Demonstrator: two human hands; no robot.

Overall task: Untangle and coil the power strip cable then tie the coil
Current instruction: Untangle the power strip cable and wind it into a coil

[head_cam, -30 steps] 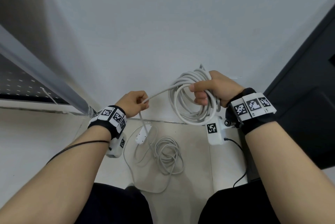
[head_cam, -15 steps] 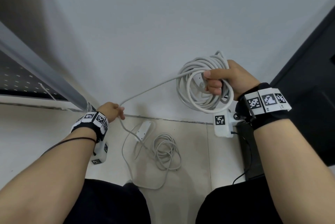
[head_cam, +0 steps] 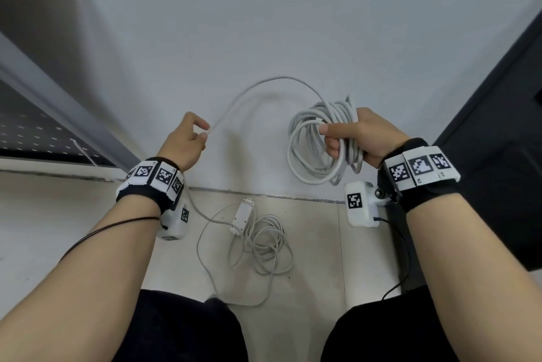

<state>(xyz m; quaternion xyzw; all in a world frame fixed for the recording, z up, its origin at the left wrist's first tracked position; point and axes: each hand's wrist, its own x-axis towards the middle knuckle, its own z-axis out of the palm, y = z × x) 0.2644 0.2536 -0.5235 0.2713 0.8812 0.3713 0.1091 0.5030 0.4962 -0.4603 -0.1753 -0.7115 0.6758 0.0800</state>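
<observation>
White cable arcs between our hands: the right hand grips the coil, the left hand pinches the free run. We should sweep each loop evenly, feeding slack from the tangle on the floor below.

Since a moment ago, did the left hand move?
Yes. The left hand, pinching the cable, rose from the floor seam up the wall.

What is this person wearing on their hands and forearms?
Both forearms are bare. Each wrist has a black band carrying white tiles printed with black square markers, and a white tagged box hangs beneath. A thin dark cord runs along the left forearm; a black wire leaves the right box.
</observation>
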